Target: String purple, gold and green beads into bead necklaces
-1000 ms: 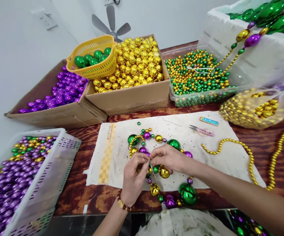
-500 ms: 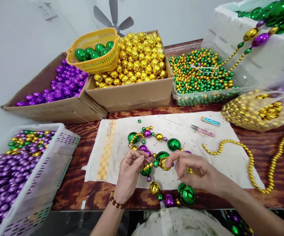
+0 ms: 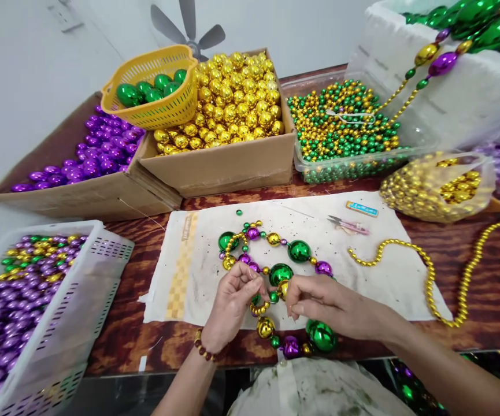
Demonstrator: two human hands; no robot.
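My left hand (image 3: 232,300) is closed in a pinch on a thin pale thread (image 3: 267,299), just above a beaded necklace. To its right, my right hand (image 3: 334,303) has its fingers curled together beside a large gold bead (image 3: 282,289); what lies between its fingertips is hidden. The necklace of green, gold and purple beads loops under both hands, with a big green bead (image 3: 299,251) at its upper right and another green bead (image 3: 321,335) near the table edge. A white towel (image 3: 202,254) lies under most of it.
Snips (image 3: 348,225) and a small blue-labelled packet (image 3: 362,208) lie on the towel. A gold bead string (image 3: 429,277) trails rightward. Behind stand cardboard boxes (image 3: 232,167), a yellow basket (image 3: 150,112) and a clear bin (image 3: 340,167). A white crate (image 3: 65,306) is at left.
My right hand has turned and lowered slightly, its fingers now more closed together. My left hand stays pinched on the thread. The whole view has shifted a little.
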